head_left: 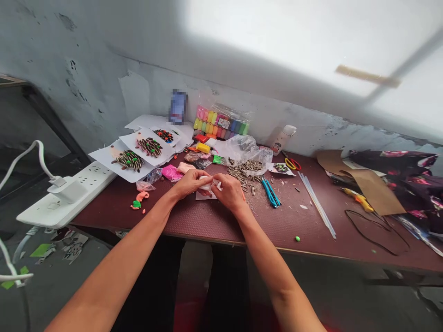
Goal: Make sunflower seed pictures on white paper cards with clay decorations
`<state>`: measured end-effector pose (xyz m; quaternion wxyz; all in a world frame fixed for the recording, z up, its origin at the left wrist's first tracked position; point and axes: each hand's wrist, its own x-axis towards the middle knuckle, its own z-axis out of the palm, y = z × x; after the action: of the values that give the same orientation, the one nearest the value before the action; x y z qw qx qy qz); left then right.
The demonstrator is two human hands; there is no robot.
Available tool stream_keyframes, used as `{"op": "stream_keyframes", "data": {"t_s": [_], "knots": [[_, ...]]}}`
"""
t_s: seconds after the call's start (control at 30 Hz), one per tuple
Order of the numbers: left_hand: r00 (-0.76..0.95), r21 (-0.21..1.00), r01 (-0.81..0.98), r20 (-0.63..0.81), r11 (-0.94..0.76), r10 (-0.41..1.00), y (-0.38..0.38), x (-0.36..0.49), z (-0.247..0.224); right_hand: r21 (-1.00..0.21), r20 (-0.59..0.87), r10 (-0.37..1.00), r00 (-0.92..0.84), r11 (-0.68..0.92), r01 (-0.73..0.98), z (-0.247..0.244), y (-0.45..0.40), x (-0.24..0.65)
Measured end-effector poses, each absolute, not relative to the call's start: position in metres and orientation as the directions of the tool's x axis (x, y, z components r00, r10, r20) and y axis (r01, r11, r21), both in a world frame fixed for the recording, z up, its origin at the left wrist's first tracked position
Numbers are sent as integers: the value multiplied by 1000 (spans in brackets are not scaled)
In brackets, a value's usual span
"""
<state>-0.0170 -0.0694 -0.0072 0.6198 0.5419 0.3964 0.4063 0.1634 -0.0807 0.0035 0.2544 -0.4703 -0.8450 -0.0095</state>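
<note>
Both hands meet over the near middle of the table. My left hand (190, 183) is closed on a small white, plastic-looking wrapper (206, 183), and my right hand (230, 191) pinches its other side. What the wrapper contains is hidden by the fingers. Beneath the hands lies a white card (204, 195), mostly covered. Left of them are a pink packet of clay (172, 173) and a pale peach lump (186, 167). Sunflower seeds (245, 174) lie loose to the right, partly under a clear plastic bag (242, 150), beside a blue utility knife (271, 192).
Seed-covered hedgehog cards (128, 160) lie at left beside a white power strip (69, 198). Colored clay packs (221, 122) and a phone (178, 107) lean on the wall. Rightward are a bottle (284, 138), scissors (292, 163), glue sticks (317, 205) and a yellow glue gun (362, 200).
</note>
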Motion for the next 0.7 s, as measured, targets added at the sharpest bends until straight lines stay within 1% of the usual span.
{"op": "stream_keyframes", "data": {"t_s": [0.2,0.27,0.4,0.53,0.7], "knots": [[362,996,-59,-40,65,931,-70,-16,-7,-149,439,779,-448,554,819,3,-81,161],[355,998,-52,-24,45,935,-70,-16,-7,-149,437,784,-440,546,824,4,-82,160],[330,999,-50,20,-4,944,-71,-13,-4,-177,440,819,-369,482,858,4,-84,156],[301,998,-57,37,-21,953,-73,-13,-1,-245,461,827,-322,467,849,3,-86,157],[247,996,-84,59,-39,967,-72,-13,-2,-419,500,820,-279,511,751,2,-87,162]]}}
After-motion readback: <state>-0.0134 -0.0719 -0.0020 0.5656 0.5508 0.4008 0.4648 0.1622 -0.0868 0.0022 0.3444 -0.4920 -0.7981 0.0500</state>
